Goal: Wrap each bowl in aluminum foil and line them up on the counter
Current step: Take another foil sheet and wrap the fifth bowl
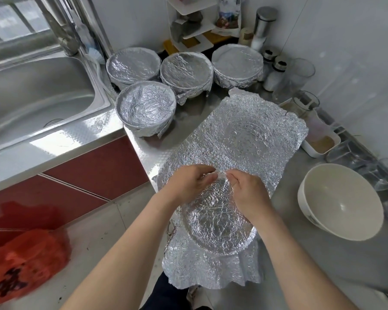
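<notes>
Silver and heavily crinkled, the foil sheet [244, 139] lies draped over a bowl [217, 220] at the near corner of the steel counter [311, 253]. It is pressed into the bowl's hollow so the round rim shows through, its far half spread flat across the counter and its near edge hanging past the front. The left hand [188, 182] and right hand [249, 191] meet at the bowl's far rim, fingers curled and pinching the foil there, fingertips almost touching each other. Four wrapped bowls [146, 106] sit grouped at the back beside the sink [38, 92] (three in a row, one in front), and a bare white bowl [338, 202] waits on the right, well apart from the hands. My read is that the sheet is being gathered or torn at the rim, and the risks follow from that. Thin foil pinched between two hands this close together could rip raggedly and leave part of the rim uncovered. A pull toward the body could drag the bowl, which sits right at the counter's edge (how much of its base is supported is hidden by the foil), off toward the floor where a red plastic bag [25, 265] lies. The long flat half could also bunch up, leaving too little to fold under.
</notes>
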